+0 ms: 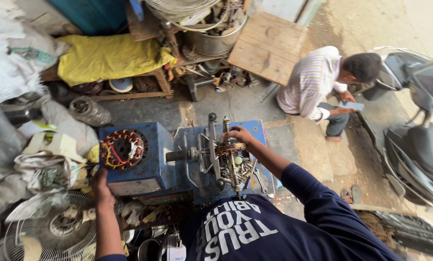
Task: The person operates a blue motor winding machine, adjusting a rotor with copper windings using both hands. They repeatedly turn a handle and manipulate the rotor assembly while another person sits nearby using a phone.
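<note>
A blue coil winding machine stands in front of me on a low stand. On its top lies a round motor stator with copper windings and red wires. My left hand rests on the machine's near left corner, fingers curled on its edge. My right hand reaches over the metal winding former on the machine's shaft, fingertips touching the copper wire wound there. Whether it pinches the wire I cannot tell.
A person in a striped shirt squats at the right looking at a flat object, next to a parked scooter. A wooden bench with a yellow sack, a metal tub, fan grilles and scrap surround the machine.
</note>
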